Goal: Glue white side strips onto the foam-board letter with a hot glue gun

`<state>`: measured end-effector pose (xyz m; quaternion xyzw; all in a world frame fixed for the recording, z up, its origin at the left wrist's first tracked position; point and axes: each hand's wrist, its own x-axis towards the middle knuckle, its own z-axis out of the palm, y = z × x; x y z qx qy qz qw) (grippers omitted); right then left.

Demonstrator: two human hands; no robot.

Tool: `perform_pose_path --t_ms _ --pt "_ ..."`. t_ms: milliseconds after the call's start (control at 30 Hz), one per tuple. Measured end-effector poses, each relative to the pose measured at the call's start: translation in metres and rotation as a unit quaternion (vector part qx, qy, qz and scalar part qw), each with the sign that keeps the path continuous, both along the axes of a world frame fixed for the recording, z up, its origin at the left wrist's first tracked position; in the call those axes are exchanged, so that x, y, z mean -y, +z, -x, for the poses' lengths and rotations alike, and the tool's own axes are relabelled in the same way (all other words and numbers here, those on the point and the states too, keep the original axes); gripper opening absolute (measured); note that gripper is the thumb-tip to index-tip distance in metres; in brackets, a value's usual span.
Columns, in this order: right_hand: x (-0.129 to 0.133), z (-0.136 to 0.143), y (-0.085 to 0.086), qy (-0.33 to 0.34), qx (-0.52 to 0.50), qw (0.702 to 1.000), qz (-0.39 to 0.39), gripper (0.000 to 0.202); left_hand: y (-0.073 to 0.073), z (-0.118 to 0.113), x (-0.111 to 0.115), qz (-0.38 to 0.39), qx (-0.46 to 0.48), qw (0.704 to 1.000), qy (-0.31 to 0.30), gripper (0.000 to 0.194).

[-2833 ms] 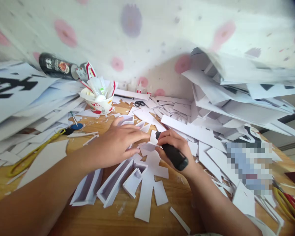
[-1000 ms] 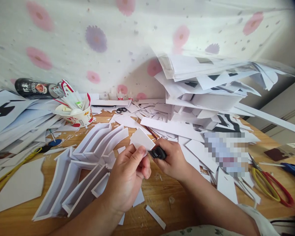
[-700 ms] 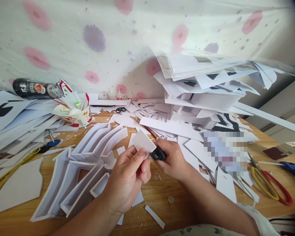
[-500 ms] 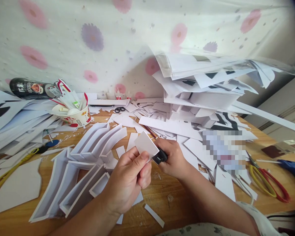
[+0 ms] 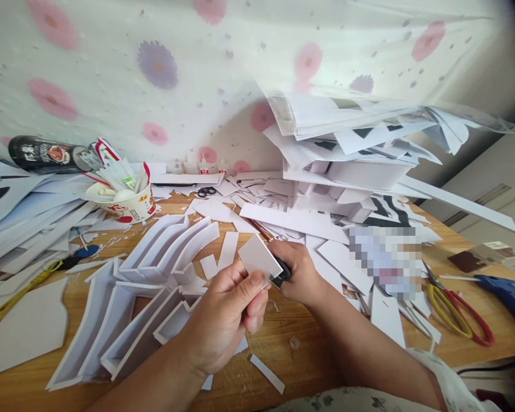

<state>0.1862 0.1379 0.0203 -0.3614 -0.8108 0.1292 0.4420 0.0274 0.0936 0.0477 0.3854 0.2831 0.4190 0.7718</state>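
My left hand (image 5: 229, 309) pinches a small white foam board piece (image 5: 257, 257) between thumb and fingers, tilted above the table. Close against its right edge, my right hand (image 5: 298, 272) is wrapped round a black-handled tool (image 5: 282, 274). Most of that tool is hidden by the fingers and the board, so its kind is unclear. To the left of my hands stand curved white channel-like forms (image 5: 124, 303) made of thin board, open at the top. A narrow white strip (image 5: 267, 373) lies on the wooden table below my hands.
Scissors with yellow and red handles (image 5: 459, 315) and a blue glue gun (image 5: 504, 294) lie at right. A paper tub (image 5: 131, 206) of tubes and a dark bottle (image 5: 47, 154) are back left. White scraps (image 5: 264, 189) and stacked sheets (image 5: 347, 123) fill the back.
The view has shifted slightly to the right. The white board piece is tilted a little differently in my left hand. Both hands keep their grips.
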Motion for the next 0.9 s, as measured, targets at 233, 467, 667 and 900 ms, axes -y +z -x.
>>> perform_pose_path --t_ms 233,467,667,900 --pt "-0.003 -0.001 -0.003 0.002 -0.005 1.0 0.019 0.005 -0.004 -0.003 0.001 -0.016 -0.01 1.0 -0.016 0.039" --pt "-0.006 -0.002 -0.005 0.007 -0.011 0.999 0.049 0.006 -0.01 -0.003 0.003 -0.054 -0.037 0.997 -0.033 0.044" --pt "-0.008 -0.003 -0.003 0.005 -0.015 0.999 0.044 0.005 -0.013 -0.002 0.004 -0.062 -0.051 0.996 -0.042 0.043" --pt "-0.011 -0.004 -0.009 -0.013 -0.016 0.998 0.056 0.005 -0.013 -0.003 0.002 -0.064 -0.053 0.995 -0.054 0.042"
